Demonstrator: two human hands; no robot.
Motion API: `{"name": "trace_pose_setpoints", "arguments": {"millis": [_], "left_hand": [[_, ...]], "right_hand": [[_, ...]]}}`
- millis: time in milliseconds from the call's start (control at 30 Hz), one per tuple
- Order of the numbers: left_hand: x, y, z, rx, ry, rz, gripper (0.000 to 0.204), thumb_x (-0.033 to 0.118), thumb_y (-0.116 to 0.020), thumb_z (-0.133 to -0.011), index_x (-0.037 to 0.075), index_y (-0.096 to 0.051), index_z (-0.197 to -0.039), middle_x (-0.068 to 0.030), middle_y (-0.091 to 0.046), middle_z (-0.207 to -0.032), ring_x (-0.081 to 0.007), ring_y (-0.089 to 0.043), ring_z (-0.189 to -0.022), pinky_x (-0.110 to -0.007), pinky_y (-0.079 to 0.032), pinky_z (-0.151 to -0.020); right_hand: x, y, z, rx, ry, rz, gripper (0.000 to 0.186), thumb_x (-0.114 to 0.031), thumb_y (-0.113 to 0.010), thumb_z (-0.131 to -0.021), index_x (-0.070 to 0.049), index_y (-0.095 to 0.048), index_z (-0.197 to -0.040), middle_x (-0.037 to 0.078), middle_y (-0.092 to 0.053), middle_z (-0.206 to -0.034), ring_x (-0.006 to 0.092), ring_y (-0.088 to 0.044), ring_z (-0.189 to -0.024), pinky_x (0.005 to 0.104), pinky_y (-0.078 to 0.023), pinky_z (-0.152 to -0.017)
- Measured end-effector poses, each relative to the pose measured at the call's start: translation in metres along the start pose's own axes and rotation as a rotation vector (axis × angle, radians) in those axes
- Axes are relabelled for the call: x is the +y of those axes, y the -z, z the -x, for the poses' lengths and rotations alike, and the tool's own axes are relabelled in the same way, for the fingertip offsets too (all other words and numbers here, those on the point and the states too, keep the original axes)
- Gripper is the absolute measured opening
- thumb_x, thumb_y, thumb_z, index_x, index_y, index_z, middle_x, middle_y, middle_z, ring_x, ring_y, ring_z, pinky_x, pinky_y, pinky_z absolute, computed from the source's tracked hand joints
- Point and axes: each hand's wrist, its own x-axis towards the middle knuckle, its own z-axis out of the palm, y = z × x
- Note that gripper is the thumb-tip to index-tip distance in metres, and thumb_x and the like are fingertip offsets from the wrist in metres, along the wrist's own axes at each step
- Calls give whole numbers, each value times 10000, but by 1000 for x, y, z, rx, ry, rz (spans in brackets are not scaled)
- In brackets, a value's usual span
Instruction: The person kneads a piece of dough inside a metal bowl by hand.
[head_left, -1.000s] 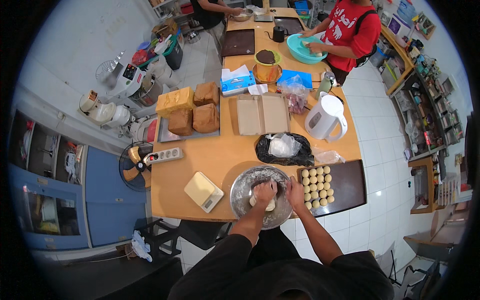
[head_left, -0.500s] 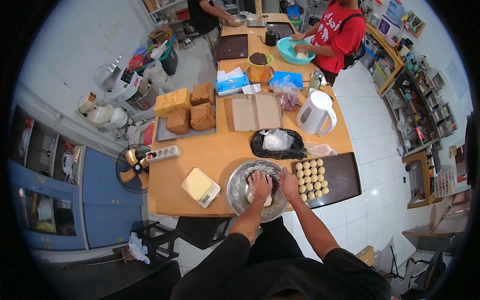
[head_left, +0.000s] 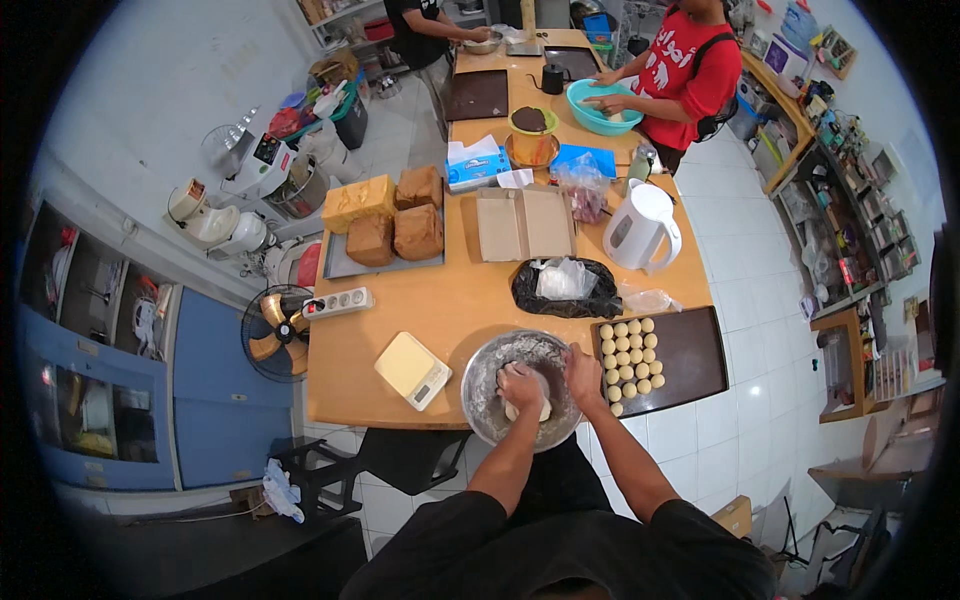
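A metal mixing bowl, its inner wall dusted with flour, stands at the table's near edge. Inside it lies a lump of pale dough, partly covered by my left hand. The fingers of that hand are curled in and press down on the dough. My right hand grips the bowl's right rim, thumb and fingers closed round it. Just right of the bowl, several round dough balls sit in rows on a dark baking tray. Left of the bowl is a kitchen scale with a pale yellow top.
Beyond the bowl are a black plastic bag, an open cardboard box and a white electric kettle. Bread loaves and a power strip lie to the left. Across the table, a person in red works at a turquoise bowl.
My left hand has gone from spread fingers on the dough to a curled, fist-like press. My right hand stays on the rim. The whole view has shifted slightly.
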Motion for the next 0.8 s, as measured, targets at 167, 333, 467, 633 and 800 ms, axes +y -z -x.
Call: {"name": "trace_pose_setpoints", "arguments": {"millis": [167, 333, 467, 633, 800], "left_hand": [[20, 15, 29, -378, -175, -301, 419, 334, -615, -794, -15, -623, -1027, -221, -533, -1181, -398, -514, -1081, -464, -398, -952], [6, 38, 2, -584, -142, -302, 481, 367, -636, -788, 14, -610, -1113, -215, -600, -1152, -390, -576, -1085, -471, -440, -929], [-3, 52, -9, -729, -164, -302, 461, 361, -628, -796, 15, -636, -1101, -211, -669, -1036, -381, -631, -1029, -468, -491, -855], [-1, 70, -28, -1063, -167, -262, 459, 414, -558, -863, -22, -673, -948, -216, -686, -855, -327, -688, -793, -427, -535, -726], [4, 80, -25, -1175, 272, 97, 612, 512, -479, -903, -52, -679, -778, -190, -671, -695, -280, -660, -522, -391, -546, -604]], "right_hand": [[3, 1, 5, 102, -177, 1, 124, -153, -559, -894, -39, -535, -938, 243, -626, -703, 442, -626, -703, 532, -483, -618], [4, -3, 3, 117, -224, -16, 155, -130, -569, -885, -33, -563, -1007, 259, -634, -739, 452, -626, -737, 532, -482, -657], [-15, 1, -5, 112, -180, 16, 167, -130, -573, -882, -24, -581, -1010, 261, -637, -746, 448, -629, -738, 532, -483, -658], [-1, -4, -12, 112, -206, 20, 169, -149, -570, -894, -24, -579, -1008, 270, -629, -735, 457, -625, -727, 538, -489, -651], [0, -5, -14, 112, -212, -23, 201, -170, -565, -906, -14, -581, -1031, 271, -626, -731, 464, -623, -723, 538, -489, -641]]}}
